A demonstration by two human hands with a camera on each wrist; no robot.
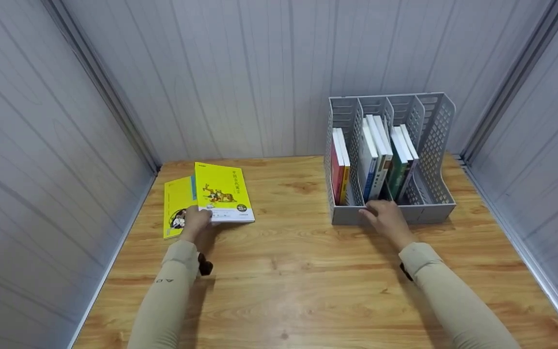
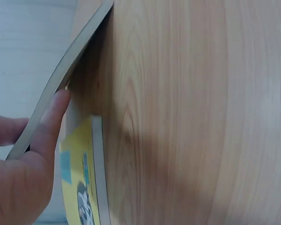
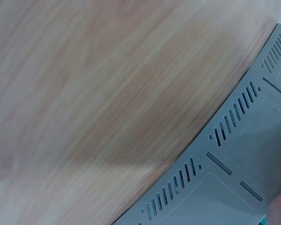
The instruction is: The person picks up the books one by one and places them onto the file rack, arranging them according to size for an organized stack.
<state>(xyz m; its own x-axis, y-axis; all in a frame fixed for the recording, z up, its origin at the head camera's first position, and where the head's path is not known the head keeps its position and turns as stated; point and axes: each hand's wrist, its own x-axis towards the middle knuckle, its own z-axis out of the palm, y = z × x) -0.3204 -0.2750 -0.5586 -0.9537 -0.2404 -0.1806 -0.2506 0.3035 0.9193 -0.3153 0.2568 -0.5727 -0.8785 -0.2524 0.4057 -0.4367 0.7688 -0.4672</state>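
My left hand (image 1: 195,222) pinches the near-left corner of a yellow and white paperback book (image 1: 225,189), thumb on the cover and fingers beneath. In the left wrist view this book tilts up from the wood, its far edge low. Partly under it in the head view, a second yellow book (image 1: 172,198) lies flat with a figure on its cover. My right hand (image 1: 386,219) grips the low front rim of a grey magazine rack (image 1: 434,213), fingers curled over the rim and thumb in front. Only a fingertip (image 3: 278,211) shows in the right wrist view.
Red and yellow books (image 1: 341,167) stand in the rack's left slot, white-edged books (image 1: 376,155) in the second, and green and dark books (image 1: 402,165) in the third. Grey panel walls (image 1: 269,77) enclose the wooden table (image 1: 279,271) at the back and sides.
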